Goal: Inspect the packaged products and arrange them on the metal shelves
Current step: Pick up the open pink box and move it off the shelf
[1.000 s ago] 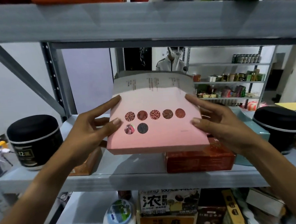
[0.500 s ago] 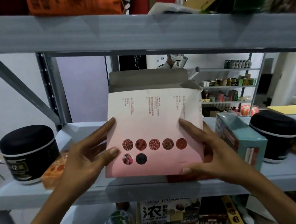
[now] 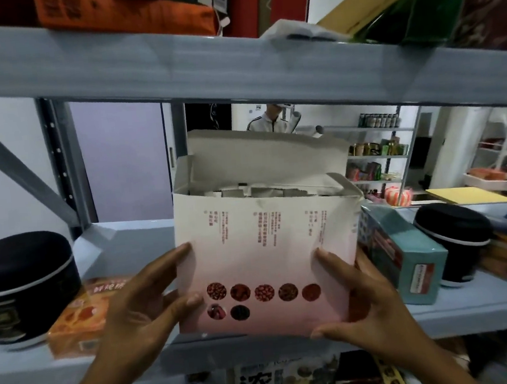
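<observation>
A white-to-pink carton (image 3: 264,252) with round food pictures stands upright over the front edge of the middle metal shelf (image 3: 474,313). Its top flap is open and pale sachets show inside. My left hand (image 3: 145,307) grips the carton's left edge, thumb on the front face. My right hand (image 3: 358,296) holds its lower right corner, thumb under the bottom edge, fingers on the front.
A black round cooker (image 3: 23,288) and an orange packet (image 3: 78,317) sit left of the carton. A teal box (image 3: 407,257) and a second black cooker (image 3: 458,243) sit right. The upper shelf beam (image 3: 234,66) hangs close overhead. Boxes fill the lower shelf; a person stands behind.
The carton has been tipped from lying nearly flat to upright, so its open top now shows. Both hands slid lower on it. The view moved closer and upward.
</observation>
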